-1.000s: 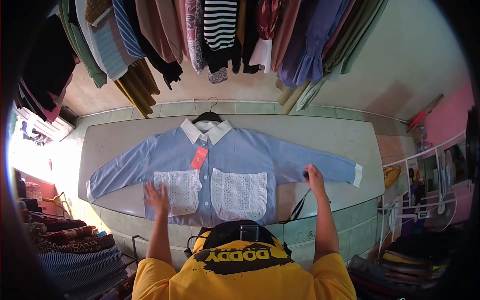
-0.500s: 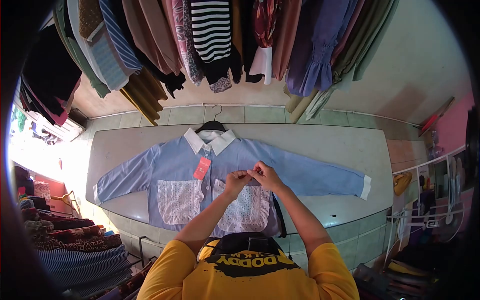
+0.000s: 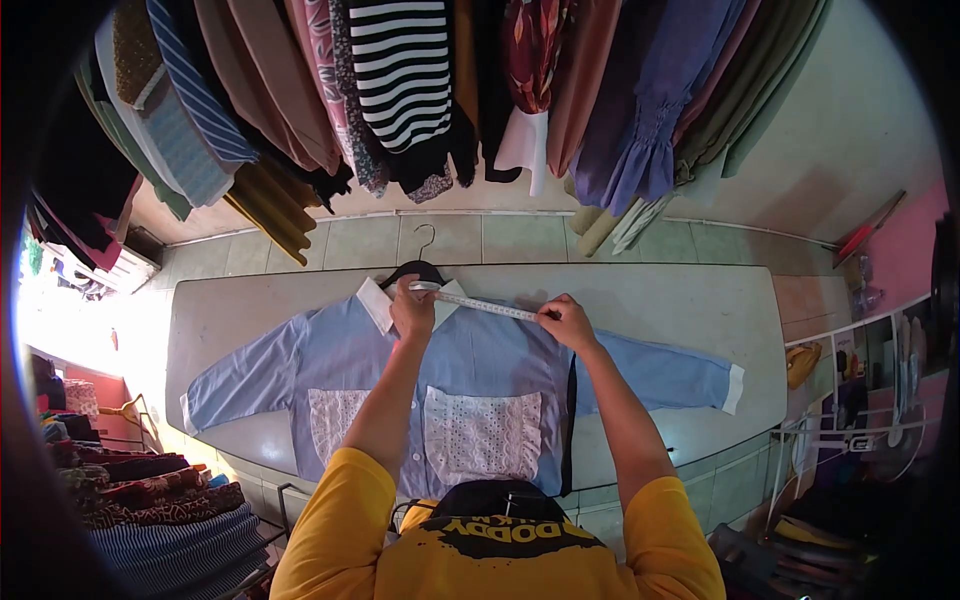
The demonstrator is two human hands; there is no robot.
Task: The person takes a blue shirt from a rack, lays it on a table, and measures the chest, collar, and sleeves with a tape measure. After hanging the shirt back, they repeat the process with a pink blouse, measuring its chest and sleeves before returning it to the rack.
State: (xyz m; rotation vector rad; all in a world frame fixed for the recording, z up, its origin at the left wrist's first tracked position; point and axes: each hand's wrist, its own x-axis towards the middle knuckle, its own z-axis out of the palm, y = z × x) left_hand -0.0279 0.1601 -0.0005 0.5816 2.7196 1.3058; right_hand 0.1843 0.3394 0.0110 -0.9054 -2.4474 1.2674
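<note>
A light blue long-sleeved shirt with a white collar and ruffled white lace pockets lies spread on the table, a black hanger in its neck. Over the collar, my left hand is closed on the white, rolled-looking end of a tape measure. The tape stretches taut to the right, across the shoulder, to my right hand, whose fingers pinch its other end near the sleeve. My left forearm covers part of the button front and one lace pocket.
The shirt rests on a pale table. Many garments, including a striped top, hang beyond it. Folded clothes are stacked at lower left, and a white rack stands at right.
My hands were together above the right-hand lace pocket. They have moved up and apart, left hand to the collar, right hand to the shoulder, with the tape now stretched between them.
</note>
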